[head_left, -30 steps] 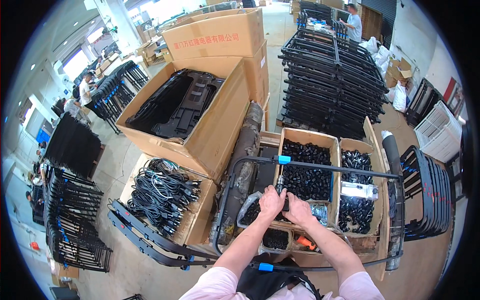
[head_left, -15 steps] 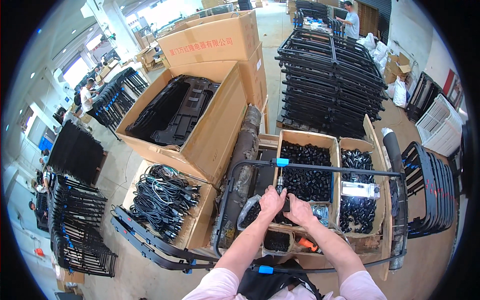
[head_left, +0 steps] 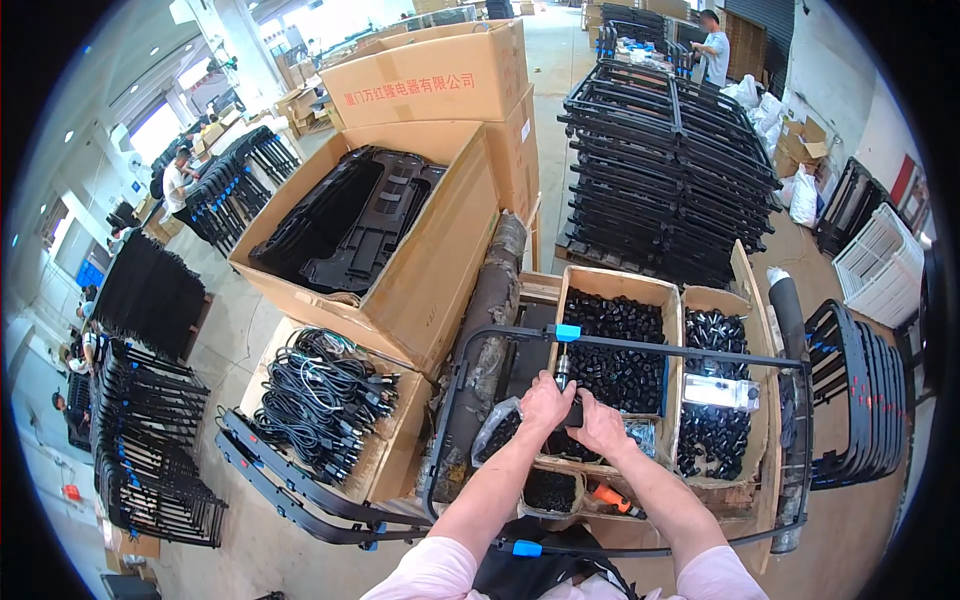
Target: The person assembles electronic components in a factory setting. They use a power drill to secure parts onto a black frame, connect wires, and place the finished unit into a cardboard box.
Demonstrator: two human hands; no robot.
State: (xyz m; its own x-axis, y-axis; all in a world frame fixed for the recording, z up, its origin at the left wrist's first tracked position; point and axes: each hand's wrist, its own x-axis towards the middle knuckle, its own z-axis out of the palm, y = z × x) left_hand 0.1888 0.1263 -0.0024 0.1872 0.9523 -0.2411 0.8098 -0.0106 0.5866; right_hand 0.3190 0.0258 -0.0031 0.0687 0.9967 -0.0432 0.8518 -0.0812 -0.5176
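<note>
My left hand (head_left: 547,402) is closed round the front of a black power screwdriver (head_left: 574,412). My right hand (head_left: 601,426) grips it farther back, its fingers partly hidden. The tool's metal nose (head_left: 563,369) points away from me and meets, or nearly meets, a blue clip (head_left: 568,333) on the far bar of a black metal frame (head_left: 660,350). That rounded rectangular frame lies across the workbench and surrounds both forearms. A second blue clip (head_left: 527,548) sits on its near bar, close to my body.
Beneath the frame are cartons of black plastic parts (head_left: 615,345) and a orange-handled tool (head_left: 612,497). Coiled black cables (head_left: 325,395) fill a box on the left, below a large carton (head_left: 440,270). Stacked black frames (head_left: 665,170) stand beyond; a co-worker (head_left: 713,50) is far right.
The view has shifted slightly. Both hands stay on the screwdriver, which keeps its place at the far blue clip.
</note>
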